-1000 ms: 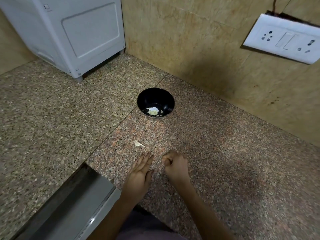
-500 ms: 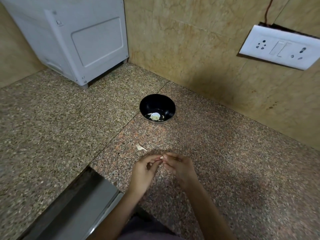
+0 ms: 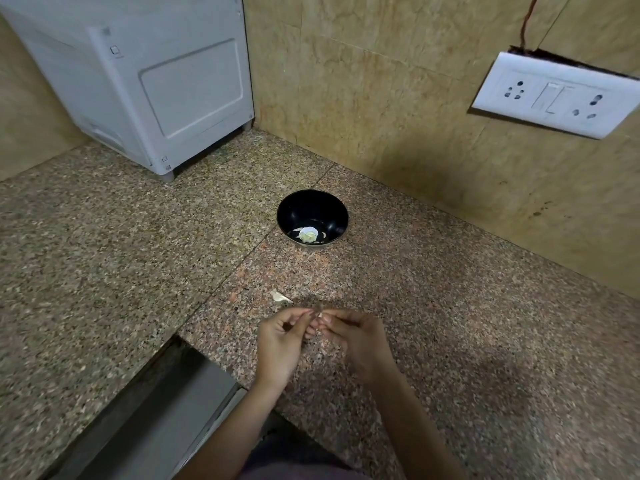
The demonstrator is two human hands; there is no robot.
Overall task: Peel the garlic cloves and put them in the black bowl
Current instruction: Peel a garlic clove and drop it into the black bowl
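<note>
The bowl (image 3: 313, 204) stands on the worktop (image 3: 450, 306) near the wall (image 3: 381, 98), with a few pale garlic pieces (image 3: 308, 234) at its bottom. Well short of it, the left hand (image 3: 277, 344) and right hand (image 3: 360, 341) meet, each grip pinching one small clove (image 3: 319, 311). A peel scrap (image 3: 280, 296) lies just beyond them.

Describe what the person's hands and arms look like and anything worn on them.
Both the left hand and the right hand are bare: no gloves, and no rings can be seen. The left forearm and the right forearm are uncovered down to the bottom edge of the picture, with no sleeve, watch or bangle showing. Between them a patch of dark greyish-purple clothing shows.
</note>
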